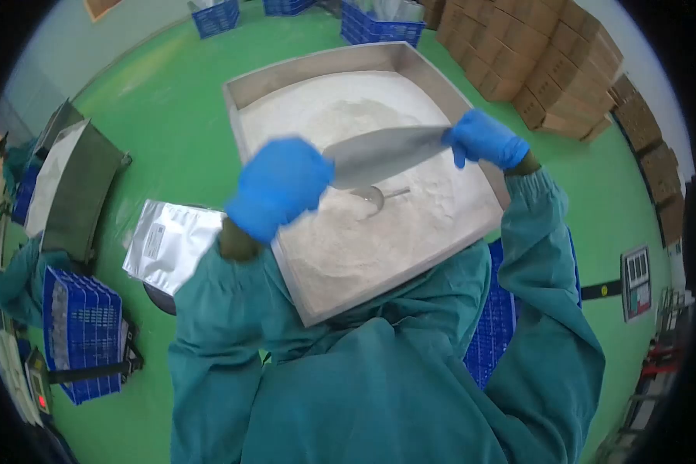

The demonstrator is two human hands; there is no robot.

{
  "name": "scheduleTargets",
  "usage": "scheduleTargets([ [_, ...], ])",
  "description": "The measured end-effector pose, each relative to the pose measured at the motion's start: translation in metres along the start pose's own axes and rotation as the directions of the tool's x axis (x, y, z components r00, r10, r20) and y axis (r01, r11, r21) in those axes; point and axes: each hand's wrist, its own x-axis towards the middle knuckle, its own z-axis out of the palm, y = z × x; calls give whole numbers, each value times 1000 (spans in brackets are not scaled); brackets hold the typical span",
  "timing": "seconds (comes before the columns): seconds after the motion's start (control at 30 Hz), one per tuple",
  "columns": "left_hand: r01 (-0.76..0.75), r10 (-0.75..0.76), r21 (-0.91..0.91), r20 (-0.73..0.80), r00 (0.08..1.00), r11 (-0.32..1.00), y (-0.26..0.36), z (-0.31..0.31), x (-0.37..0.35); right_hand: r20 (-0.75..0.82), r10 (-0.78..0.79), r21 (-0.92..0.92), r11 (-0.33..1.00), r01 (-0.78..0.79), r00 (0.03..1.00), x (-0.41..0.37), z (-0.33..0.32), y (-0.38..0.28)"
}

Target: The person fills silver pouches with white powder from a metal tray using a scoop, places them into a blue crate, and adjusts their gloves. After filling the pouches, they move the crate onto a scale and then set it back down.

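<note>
1. The smooth green floor (178,131) spreads under everything around me.
2. A large, shallow, square tray of dull grey metal (317,73) lies right in front of my chest, tilted corner-on in my view.
3. A bed of fine white powder (363,240) fills the tray almost to its walls, its surface soft and uneven.
4. Stacked brown cardboard boxes (541,54) stand beyond the tray, on my right.
5. A blue plastic lattice crate (81,332) sits well off to my left.
6. The silvery foil pouch (383,155), long, smooth and shiny, hangs above the powder, stretched slantwise between my two hands and clear of the tray.
7. A second flat foil bag with a white label (170,243) lies just beside the tray's left wall.
8. My left hand (278,188), in a blue rubbery glove, is curled tight round the pouch's lower end, though it is blurred.
9. My right hand (483,139), gloved the same, pinches the pouch's upper end between thumb and fingers.
10. A small round metal scoop (371,197) rests in the powder directly under the pouch, handle pointing right.
</note>
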Motion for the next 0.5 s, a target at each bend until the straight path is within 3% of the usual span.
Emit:
scheduleTargets([
  [0.03,433,-391,-109,276,878,895,36,2,-7,28,29,-104,994,-26,999,-23,5,9],
  [0.07,97,-108,147,71,992,984,50,31,-33,99,-22,-127,991,34,995,-39,13,31],
  [0.13,253,-254,50,339,906,966,101,57,-57,182,56,-152,988,-28,982,-73,25,55],
  [0.17,234,-236,49,345,908,971,112,59,-57,217,51,-137,990,-22,975,-83,30,73],
  [0.2,233,-182,-69,430,884,970,121,55,-54,210,56,-124,992,-30,976,-87,32,88],
  [0.23,243,-118,-190,505,855,951,130,52,-52,181,-61,-152,984,89,982,-90,29,100],
  [0.27,145,-41,-148,550,834,978,127,53,-36,149,-179,-184,961,206,972,-94,25,112],
  [0.3,-24,151,-203,638,755,979,118,42,-13,50,48,-122,992,-42,998,-100,16,102],
  [0.33,178,4,-276,553,833,945,115,27,8,-21,77,-89,993,-78,997,-107,2,94],
  [0.37,-235,282,-158,468,837,959,85,41,29,-184,70,-42,996,-79,981,-117,-13,87],
  [0.4,-447,476,-163,315,821,880,80,20,58,-340,69,5,997,-72,938,-128,-28,76],
  [0.43,-213,256,-145,431,865,966,79,11,84,-401,-87,-72,995,63,912,-147,-45,57],
  [0.47,-298,369,-259,290,883,919,74,8,104,-458,-234,-158,971,180,858,-163,-56,44],
  [0.5,-646,653,-95,91,752,757,69,7,124,-395,-575,-458,799,389,716,-166,-55,43],
])
